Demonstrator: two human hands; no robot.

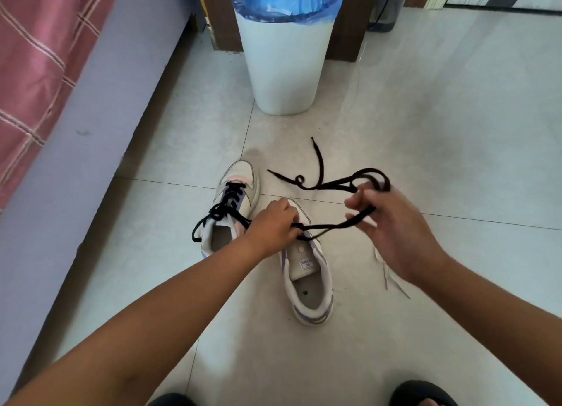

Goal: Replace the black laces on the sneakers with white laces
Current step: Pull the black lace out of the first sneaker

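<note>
Two dark slipper toes (424, 393) peeking in at the near edge, then both bare forearms reaching out over the tiled floor (456, 132). Left hand (275, 226) curled tight, fingers pinching one stretch of the loose black lace (334, 223) right above the near sneaker (308, 284). Right hand (392, 223) off to the right, fingers half spread and hooked round the same lace, thumb and forefinger nipping it, so a strand runs between the two hands in the air. Rest of that lace looping past the right hand and trailing on the floor on the far side, both tips lying loose there. Near sneaker sitting open with no lace visible in it, though the front half is hidden behind the left hand, so can't tell for sure. Far sneaker (234, 202) just to its left, black laces (226, 205) threaded through it, ends flopped over the collar. White laces (387, 272) lying flat on the tile near the right wrist, partly hidden under it. White bin (284, 65) with a blue liner standing further back, bed (39, 56) with a pink checked cover along the left side.
</note>
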